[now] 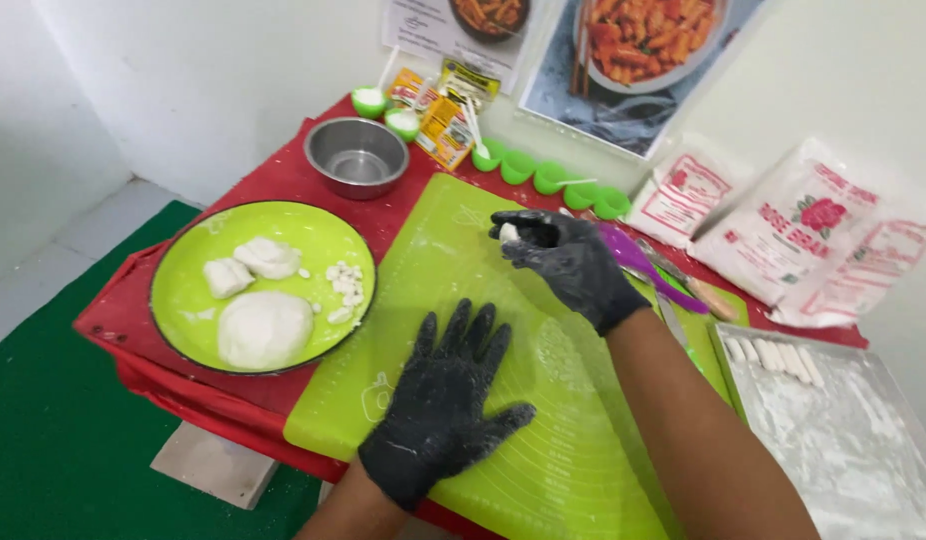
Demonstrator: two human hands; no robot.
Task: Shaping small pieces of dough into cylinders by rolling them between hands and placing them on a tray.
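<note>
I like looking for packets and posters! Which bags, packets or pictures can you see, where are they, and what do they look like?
Three white plastic bags with red print: right side of the table, lying overlapped.
Small yellow-orange sachets: back of the table, beside the steel bowl.
Large food poster: against the back wall, showing orange-red food.
Smaller white printed sheet: left of the poster.

Both hands wear black gloves, thin and slightly glossy, likely nitrile though the material is hard to tell at this size. Left hand (438,405) glove is dusted with white powder across knuckles and fingers, cuff ending at the wrist. Right hand (573,262) glove shows lighter white smudges; forearms bare, no sleeves visible.
</note>
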